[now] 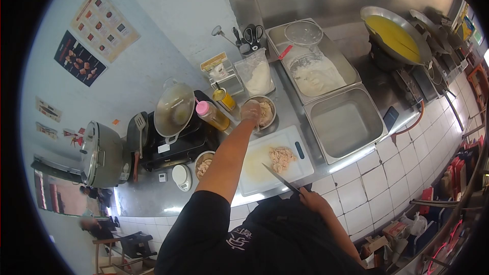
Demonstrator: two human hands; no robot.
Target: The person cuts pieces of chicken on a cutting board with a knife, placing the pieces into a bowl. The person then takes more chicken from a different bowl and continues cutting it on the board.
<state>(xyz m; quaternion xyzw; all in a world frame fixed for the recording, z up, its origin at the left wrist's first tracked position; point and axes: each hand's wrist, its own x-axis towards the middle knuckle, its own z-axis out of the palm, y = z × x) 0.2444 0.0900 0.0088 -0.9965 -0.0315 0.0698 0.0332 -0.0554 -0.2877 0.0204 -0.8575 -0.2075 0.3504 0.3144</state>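
Observation:
My left hand (250, 111), in a clear plastic glove, reaches over the near left side of a metal bowl (274, 120) that holds pale meat pieces (265, 114). Its fingers are mostly hidden, so their grip does not show. Low over the front of the white cutting board (251, 184), my right hand (312, 199) is closed round the handle of a knife (277, 176). The blade points left and away from me, its tip beside a pile of cut meat (281, 159) on the board.
Left of the board stand another bowl of meat (204, 162), a kitchen scale (182, 177) and a pink-capped bottle (206, 109). To the right are a bare metal tray (349, 121) and a tray of white flour (318, 77). Farther right sits a wok of yellow oil (391, 38).

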